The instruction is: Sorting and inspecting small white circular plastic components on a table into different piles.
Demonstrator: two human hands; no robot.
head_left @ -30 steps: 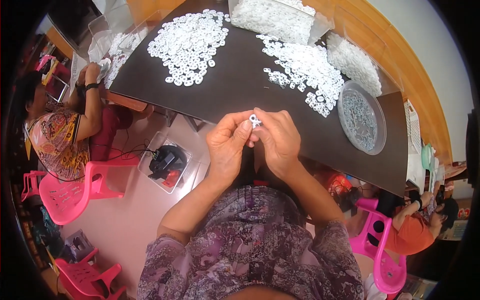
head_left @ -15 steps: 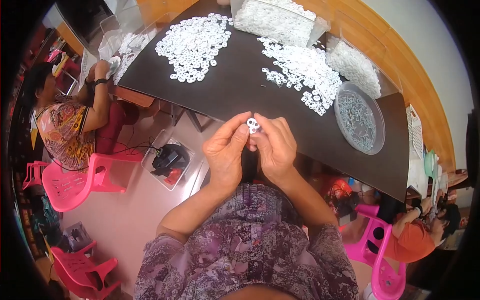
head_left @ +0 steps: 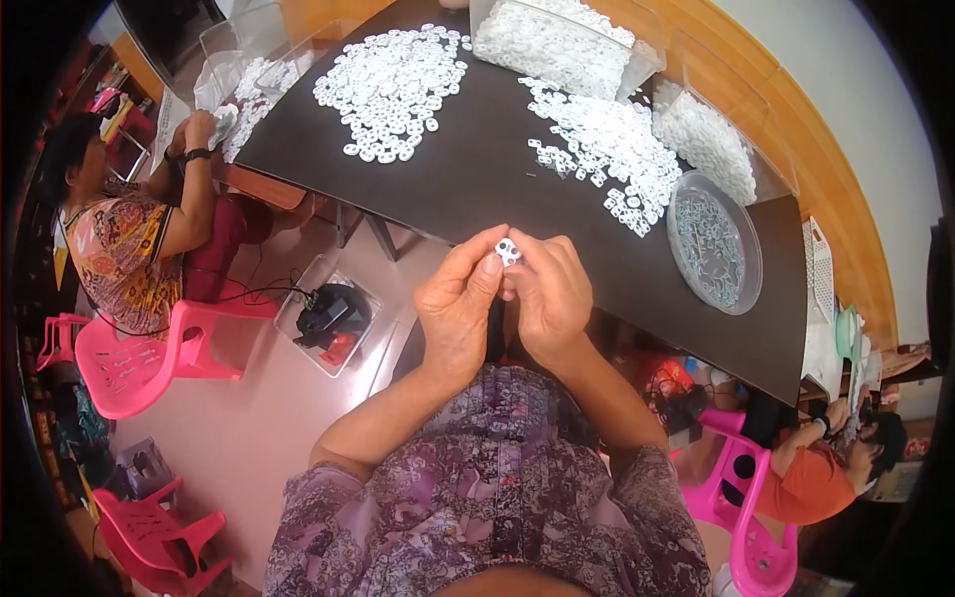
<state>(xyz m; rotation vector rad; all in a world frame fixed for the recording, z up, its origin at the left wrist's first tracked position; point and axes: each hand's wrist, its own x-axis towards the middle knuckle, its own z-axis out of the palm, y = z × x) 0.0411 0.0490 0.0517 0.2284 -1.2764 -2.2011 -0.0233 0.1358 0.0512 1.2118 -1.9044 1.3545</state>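
Between my fingertips, in front of the near table edge, is a small white plastic piece with dark round holes (head_left: 507, 252). My left hand (head_left: 458, 303) pinches it from the left with thumb and forefinger. From the other side my right hand (head_left: 547, 294) grips it too, its remaining fingers curled. Similar white oval pieces (head_left: 388, 95) lie heaped at the table's far left. A second pile of white pieces (head_left: 602, 134) spreads to the right. Beside that stands a round clear dish (head_left: 753, 261) of small metal screws or pins.
The dark table (head_left: 468, 159) carries clear bins of white pieces (head_left: 552, 45) at its back. A co-worker (head_left: 129, 234) sits at left, another (head_left: 821, 473) at right. Pink chairs (head_left: 124, 368) and a plastic box with a black device (head_left: 333, 313) are on the floor.
Both hands keep their pinch on the white piece. It sits slightly lower and farther right in the picture, and the view has shifted a little.
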